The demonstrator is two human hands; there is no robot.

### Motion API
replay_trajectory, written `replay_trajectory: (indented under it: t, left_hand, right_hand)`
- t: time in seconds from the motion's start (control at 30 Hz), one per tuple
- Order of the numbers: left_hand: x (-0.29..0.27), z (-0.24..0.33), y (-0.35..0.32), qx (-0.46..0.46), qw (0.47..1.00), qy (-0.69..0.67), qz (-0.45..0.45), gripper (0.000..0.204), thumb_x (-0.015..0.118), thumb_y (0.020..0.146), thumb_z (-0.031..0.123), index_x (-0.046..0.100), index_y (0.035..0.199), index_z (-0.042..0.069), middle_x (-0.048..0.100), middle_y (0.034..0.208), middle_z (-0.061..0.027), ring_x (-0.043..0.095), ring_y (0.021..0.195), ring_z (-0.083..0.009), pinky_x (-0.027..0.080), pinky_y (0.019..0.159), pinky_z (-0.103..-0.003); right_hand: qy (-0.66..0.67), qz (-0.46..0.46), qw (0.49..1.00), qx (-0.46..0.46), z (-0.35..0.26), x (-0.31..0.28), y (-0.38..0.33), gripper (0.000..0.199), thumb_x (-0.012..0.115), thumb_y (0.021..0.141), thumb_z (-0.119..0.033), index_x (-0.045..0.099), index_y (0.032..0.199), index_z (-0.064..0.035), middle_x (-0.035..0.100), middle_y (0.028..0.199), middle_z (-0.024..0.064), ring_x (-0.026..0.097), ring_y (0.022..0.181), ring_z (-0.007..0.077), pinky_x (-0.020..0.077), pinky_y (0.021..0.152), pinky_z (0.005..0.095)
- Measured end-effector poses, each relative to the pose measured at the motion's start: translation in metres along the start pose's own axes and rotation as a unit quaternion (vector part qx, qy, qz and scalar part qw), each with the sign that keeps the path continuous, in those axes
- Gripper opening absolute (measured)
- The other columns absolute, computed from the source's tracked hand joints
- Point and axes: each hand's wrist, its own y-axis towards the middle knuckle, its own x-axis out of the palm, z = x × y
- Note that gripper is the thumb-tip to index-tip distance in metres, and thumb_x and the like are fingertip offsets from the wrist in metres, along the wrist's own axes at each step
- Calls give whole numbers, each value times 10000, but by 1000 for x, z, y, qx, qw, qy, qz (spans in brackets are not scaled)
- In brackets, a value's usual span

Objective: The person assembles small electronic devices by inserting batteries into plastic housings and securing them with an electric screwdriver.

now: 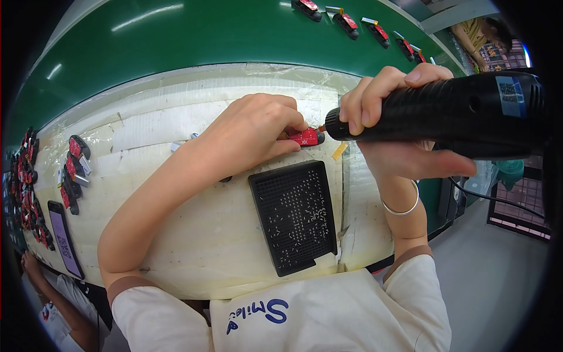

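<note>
With closed fingers, my left hand (261, 129) holds a small black device with a red circuit board (306, 138) down on the worktop. My right hand (393, 117) is wrapped round a thick black electric screwdriver (446, 108), held almost level. Its orange-brown tip reaches the far edge of the red board beside my left fingertips; whether it sits on a screw is too small to tell. Just nearer to me lies a black perforated tray (262, 226) with many tiny silvery screws (302, 205) scattered in its holes. A small yellow piece (339, 151) rests right of the device.
Similar red-and-black units (73, 170) lie at the left, beside a larger pile (29, 193) and a phone (65, 239). More units (346, 24) stand along the green conveyor belt (193, 38). Other people are at the lower left and upper right. A cable (498, 198) hangs at the right.
</note>
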Motion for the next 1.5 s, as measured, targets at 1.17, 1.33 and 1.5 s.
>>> replay_trajectory:
  t: [1.17, 1.33, 1.5]
  left_hand:
    - [4, -6, -5, 53, 998, -21, -26, 409, 673, 699, 32, 622, 1104, 54, 596, 866, -103, 589, 801, -281, 481, 709, -353]
    - [5, -5, -4, 55, 998, -26, -22, 405, 680, 694, 31, 627, 1095, 57, 595, 861, -99, 588, 798, -282, 480, 705, -357]
    - [6, -6, -7, 58, 998, -24, -13, 343, 694, 693, 41, 639, 1031, 52, 592, 847, -89, 585, 786, -283, 482, 694, -357]
  right_hand:
    - [55, -54, 991, 106, -36, 19, -23, 855, 509, 606, -830, 353, 1104, -154, 529, 711, 55, 533, 553, 176, 472, 542, 332]
    - [42, -65, 992, 102, -50, 21, -8, 853, 515, 608, -827, 354, 1118, -161, 519, 705, 50, 535, 555, 176, 469, 540, 333]
    - [38, -79, 995, 50, -31, 21, -3, 901, 490, 592, -847, 341, 1139, -147, 503, 711, 61, 517, 544, 191, 465, 532, 345]
